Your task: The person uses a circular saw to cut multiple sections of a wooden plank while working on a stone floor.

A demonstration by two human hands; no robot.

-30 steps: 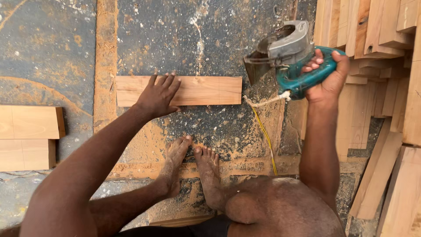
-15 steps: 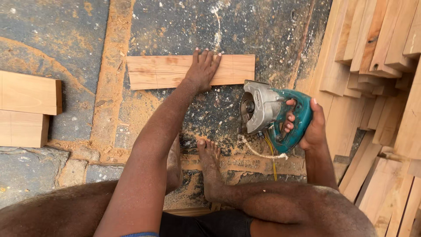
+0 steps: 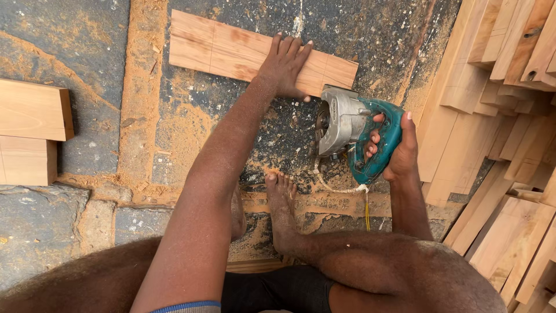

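Right hand (image 3: 397, 152) clenched on teal circular saw (image 3: 353, 136), now lowered to the near edge of the plank (image 3: 237, 52); left hand (image 3: 285, 64) flat, pinning plank to sawdusty ground; cut imminent, by appearances

The plank (image 3: 243, 55) is bare, matt, unfinished wood with reddish grain. The saw (image 3: 356, 136) has a dull grey metal housing and a glossy teal plastic grip. The ground (image 3: 87, 35) is rough dark stone dusted with orange sawdust.

Small dark label (image 3: 337, 108) on saw's grey housing; no packages, signs, screens.
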